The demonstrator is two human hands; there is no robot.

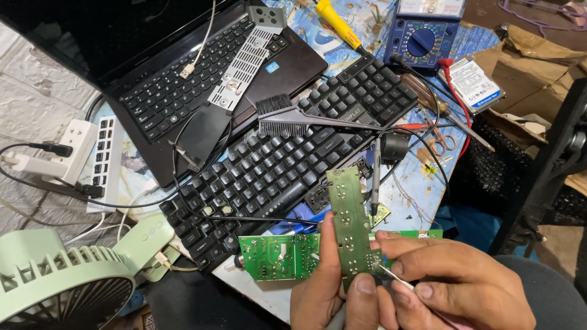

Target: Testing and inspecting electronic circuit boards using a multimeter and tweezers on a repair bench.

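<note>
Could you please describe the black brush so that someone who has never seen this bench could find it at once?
Start at the big black keyboard lying diagonally mid-bench. The brush rests across its upper edge, beside the open laptop. It alone has a block of dark bristles and a long thin grey handle pointing right.

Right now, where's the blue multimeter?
In the head view, the blue multimeter sits at the top edge, right of centre, beyond the black keyboard, between the yellow-handled tool and the hard drive.

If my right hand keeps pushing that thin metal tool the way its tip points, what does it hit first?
The right hand aims the thin metal tool leftward at the narrow green circuit board held upright by the left hand; the tip looks already on it, though depth is unclear.
</note>
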